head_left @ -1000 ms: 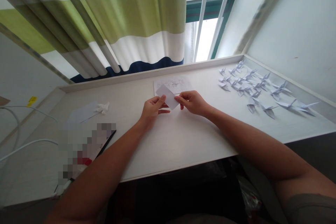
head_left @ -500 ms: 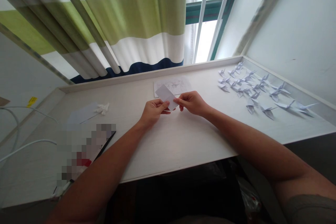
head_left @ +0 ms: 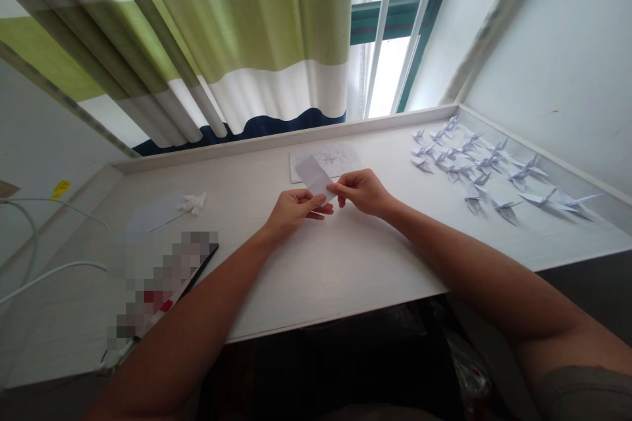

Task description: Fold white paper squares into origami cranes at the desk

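Both my hands hold a small folded white paper (head_left: 316, 175) above the middle of the white desk (head_left: 345, 256). My left hand (head_left: 295, 208) pinches its lower edge from below, fingers curled. My right hand (head_left: 360, 191) pinches the paper's right end between thumb and fingertips. The paper tilts up and away to the left. A printed sheet (head_left: 330, 160) lies flat on the desk just behind it.
Several folded white paper cranes (head_left: 476, 168) are spread over the desk's right side. At the left lie a pale sheet (head_left: 155, 212), a small crumpled white paper (head_left: 193, 202) and a blurred-out flat object (head_left: 158, 279). White cables (head_left: 34, 276) run along the left edge. A striped curtain (head_left: 222, 46) hangs behind.
The paper has been turned a little, now standing longer and narrower toward the upper left. My left fingers have slid along its lower edge toward my right hand.
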Action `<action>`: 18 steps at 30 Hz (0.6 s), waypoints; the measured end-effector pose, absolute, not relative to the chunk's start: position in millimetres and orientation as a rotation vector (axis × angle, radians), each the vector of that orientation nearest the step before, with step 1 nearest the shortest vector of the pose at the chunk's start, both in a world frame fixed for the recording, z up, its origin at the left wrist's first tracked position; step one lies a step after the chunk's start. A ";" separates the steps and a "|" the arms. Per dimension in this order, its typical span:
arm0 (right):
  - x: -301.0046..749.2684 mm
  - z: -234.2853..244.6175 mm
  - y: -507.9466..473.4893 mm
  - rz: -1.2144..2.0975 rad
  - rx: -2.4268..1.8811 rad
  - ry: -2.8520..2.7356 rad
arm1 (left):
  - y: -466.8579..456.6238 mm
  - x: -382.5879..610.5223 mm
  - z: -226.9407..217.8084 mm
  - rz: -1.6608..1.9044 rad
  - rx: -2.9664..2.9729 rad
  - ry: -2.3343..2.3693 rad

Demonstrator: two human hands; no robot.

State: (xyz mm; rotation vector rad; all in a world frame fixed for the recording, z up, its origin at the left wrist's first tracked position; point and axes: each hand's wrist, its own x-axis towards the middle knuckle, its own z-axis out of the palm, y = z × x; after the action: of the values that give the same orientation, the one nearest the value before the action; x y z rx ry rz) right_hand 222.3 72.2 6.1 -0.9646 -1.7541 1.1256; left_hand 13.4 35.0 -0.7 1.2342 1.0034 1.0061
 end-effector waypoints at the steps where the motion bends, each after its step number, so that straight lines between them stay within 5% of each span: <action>1: 222.4 5.9 72.4 1.128 -0.969 -1.749 | 34.9 13.4 -0.8 0.999 1.240 1.004; 18: 227.6 0.7 78.4 1.307 -0.916 -1.826 | 37.6 10.2 -4.6 0.951 1.306 1.022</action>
State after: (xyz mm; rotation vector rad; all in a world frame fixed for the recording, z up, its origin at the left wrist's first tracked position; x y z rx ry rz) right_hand 227.6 78.4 0.7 -0.9160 -1.8264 1.3074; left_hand 10.2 37.6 -4.6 1.3059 1.0215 0.9505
